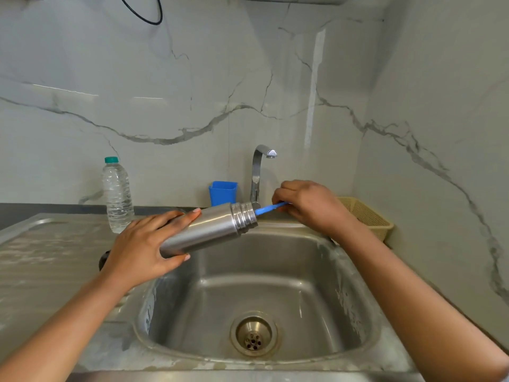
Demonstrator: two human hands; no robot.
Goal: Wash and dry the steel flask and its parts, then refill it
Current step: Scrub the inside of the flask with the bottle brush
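Hands (140,244) (311,205) hold tilted steel flask (209,230), blue brush (268,208) inserted.

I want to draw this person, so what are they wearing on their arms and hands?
Both forearms are bare, with no sleeves in view. The left hand and right hand have no gloves, rings, watch or bracelets. The fingernails that show look plain.

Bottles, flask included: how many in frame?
2. The steel flask, held tilted over the sink in the left hand; a capped plastic water bottle upright on the counter, left of the tap.
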